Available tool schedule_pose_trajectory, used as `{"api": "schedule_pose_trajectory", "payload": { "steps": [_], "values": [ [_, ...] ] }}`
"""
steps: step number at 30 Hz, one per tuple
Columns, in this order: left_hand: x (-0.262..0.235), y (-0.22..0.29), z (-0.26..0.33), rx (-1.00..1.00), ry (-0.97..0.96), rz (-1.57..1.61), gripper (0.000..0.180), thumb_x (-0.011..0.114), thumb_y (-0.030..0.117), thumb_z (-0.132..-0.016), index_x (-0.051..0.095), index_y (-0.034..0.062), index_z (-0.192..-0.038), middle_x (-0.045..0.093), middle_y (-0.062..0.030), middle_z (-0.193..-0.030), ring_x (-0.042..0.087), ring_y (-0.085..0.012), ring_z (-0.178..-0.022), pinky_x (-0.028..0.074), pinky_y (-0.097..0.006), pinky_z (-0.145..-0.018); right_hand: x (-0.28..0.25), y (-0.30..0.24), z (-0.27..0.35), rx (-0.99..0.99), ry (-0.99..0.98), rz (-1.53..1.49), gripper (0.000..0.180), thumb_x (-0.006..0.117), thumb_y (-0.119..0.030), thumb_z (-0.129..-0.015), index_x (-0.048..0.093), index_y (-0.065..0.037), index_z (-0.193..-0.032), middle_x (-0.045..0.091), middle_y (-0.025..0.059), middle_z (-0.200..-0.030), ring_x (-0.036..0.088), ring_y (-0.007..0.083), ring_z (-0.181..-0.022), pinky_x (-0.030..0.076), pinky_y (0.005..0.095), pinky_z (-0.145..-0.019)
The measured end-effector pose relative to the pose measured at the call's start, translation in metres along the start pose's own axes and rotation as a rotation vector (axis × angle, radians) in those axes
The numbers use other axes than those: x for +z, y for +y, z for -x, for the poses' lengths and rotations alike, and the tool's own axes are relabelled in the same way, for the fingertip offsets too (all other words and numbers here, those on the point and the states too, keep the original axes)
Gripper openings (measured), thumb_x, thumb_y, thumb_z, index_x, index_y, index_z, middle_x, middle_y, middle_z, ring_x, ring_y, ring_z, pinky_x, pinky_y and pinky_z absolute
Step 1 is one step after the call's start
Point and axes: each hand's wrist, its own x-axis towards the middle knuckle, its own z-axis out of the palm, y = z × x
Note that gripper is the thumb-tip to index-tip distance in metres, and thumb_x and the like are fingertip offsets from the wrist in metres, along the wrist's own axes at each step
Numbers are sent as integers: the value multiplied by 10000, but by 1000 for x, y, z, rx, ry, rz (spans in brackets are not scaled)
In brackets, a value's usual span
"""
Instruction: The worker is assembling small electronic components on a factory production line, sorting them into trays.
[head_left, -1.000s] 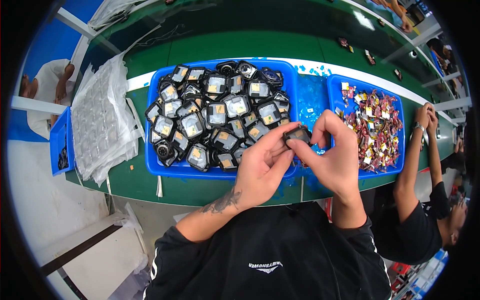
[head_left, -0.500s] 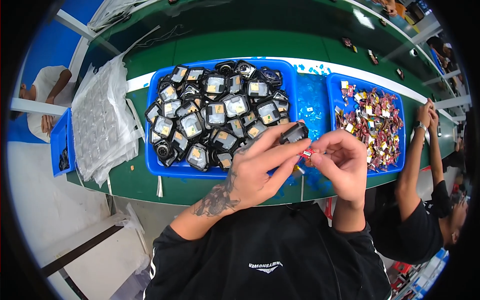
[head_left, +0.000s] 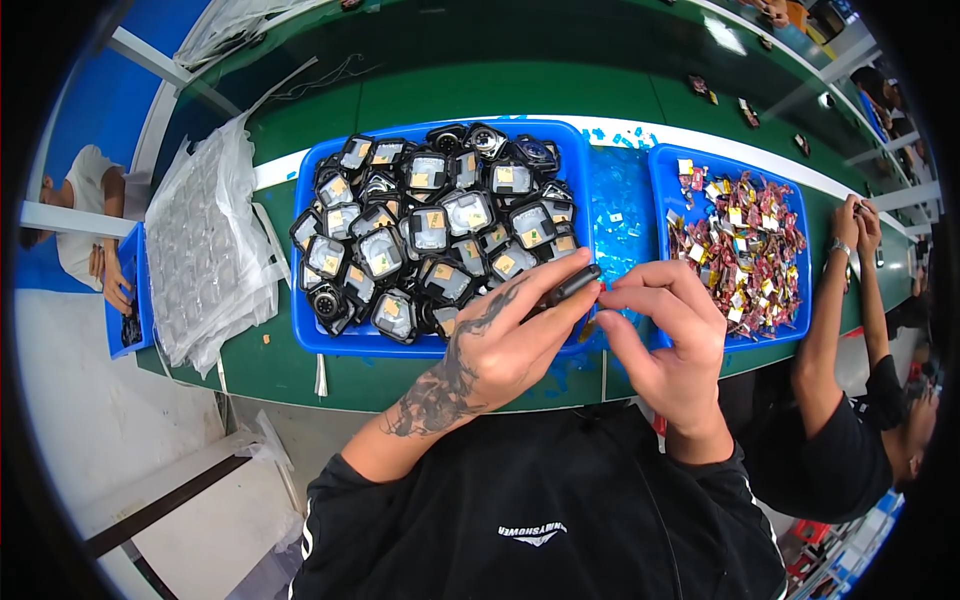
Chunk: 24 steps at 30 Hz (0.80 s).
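at the fingertips of the left hand, a dark case is clamped, tilted; just beside it, the right hand, grip impossible to tell.

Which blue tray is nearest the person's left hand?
The large middle tray heaped with black cases; the left hand overlaps its corner in view. The right tray holds small reddish parts; the far-left tray is farthest.

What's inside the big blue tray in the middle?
Heaped black watch cases fill the tray. The left hand, holding a dark case, hides part of the near right side. Upper cases cover whatever lies beneath, so the bottom layers can't be seen.
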Motion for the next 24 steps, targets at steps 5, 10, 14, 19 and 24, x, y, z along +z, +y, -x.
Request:
{"api": "schedule_pose_trajectory", "payload": {
  "steps": [5, 10, 14, 19, 24],
  "values": [
    [1, 0, 4, -23, 6, -37, 259, 730, -56, -759, 726, -13, -1015, 665, -174, -1132, 704, -232, -860, 576, -277, -680, -4, 4, 1, 45, -3, 5, 156, 674, 98, -767, 682, 10, -896, 644, 121, -866, 656, 252, -780, 524, 330, -676],
    [-9, 10, 5, -311, -96, 196, 184, 719, 21, -832, 732, -15, -1012, 687, -139, -1028, 674, -146, -729, 519, -252, -600, -11, 6, -8, -80, -120, 55, 165, 658, 108, -762, 642, 18, -900, 649, 138, -864, 647, 295, -767, 517, 356, -664],
    [3, 11, 18, -701, -19, 889, 161, 670, 4, -891, 704, -51, -1037, 701, -128, -1013, 669, -107, -839, 547, -249, -706, -18, 4, -11, -186, -146, 60, 171, 668, 100, -750, 637, 17, -896, 646, 145, -841, 641, 303, -754, 513, 364, -657],
    [8, 18, 15, -892, 46, 1099, 175, 646, 15, -914, 673, -91, -1050, 693, -150, -1006, 679, -148, -889, 569, -255, -782, -17, 10, -4, -18, -169, -155, 159, 668, 96, -778, 650, 22, -918, 670, 139, -855, 663, 277, -785, 524, 342, -686],
    [10, 15, 18, -860, 61, 1015, 186, 646, 20, -915, 665, -96, -1059, 692, -152, -1017, 680, -153, -901, 572, -261, -813, -13, 10, 0, 173, -148, -288, 202, 690, 70, -787, 649, 26, -980, 686, 122, -878, 676, 206, -807, 552, 304, -727]
  ]
}}
